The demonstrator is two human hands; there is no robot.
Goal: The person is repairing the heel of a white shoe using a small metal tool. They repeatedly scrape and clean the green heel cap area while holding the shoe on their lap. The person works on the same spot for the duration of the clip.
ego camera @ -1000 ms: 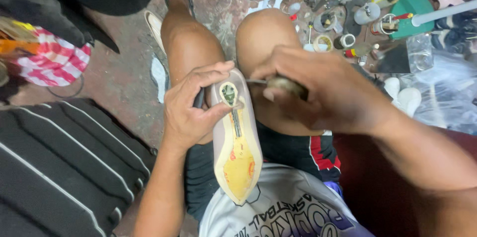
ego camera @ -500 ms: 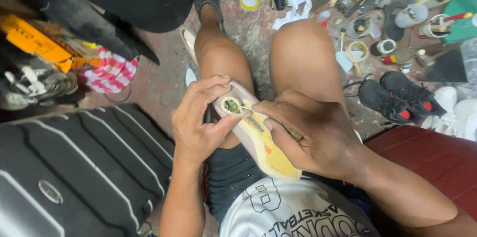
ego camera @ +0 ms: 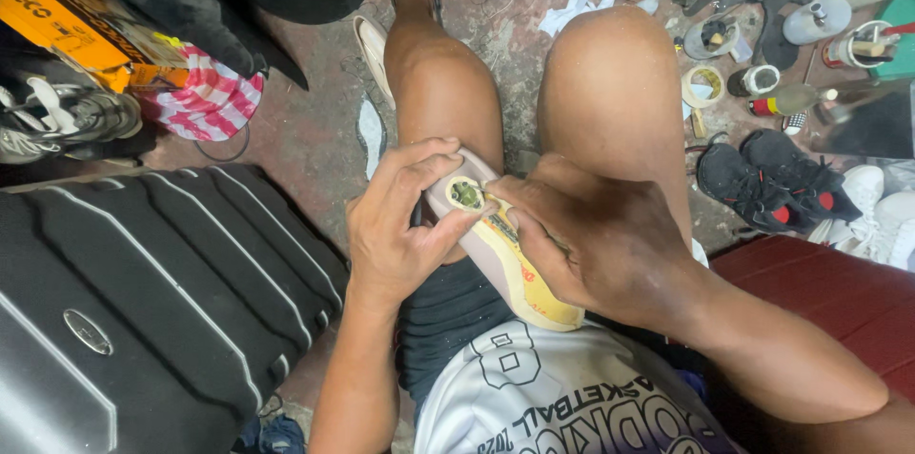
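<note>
A shoe sole is lying across the person's lap, its long axis running from the shirt hem up and left toward the knees. The left hand is curling around the heel end, thumb and fingers clamping it. The right hand is lying over the middle, fingertips pinching at the round heel socket. Beyond the knees, tins and black shoes are crowding the floor; a black suitcase is hemming the left side.

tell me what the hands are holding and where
A shoe sole, on the lap. The left hand grips its heel end, thumb by the heel hole; the right hand rests over its middle. Any tool there is hidden.
</note>
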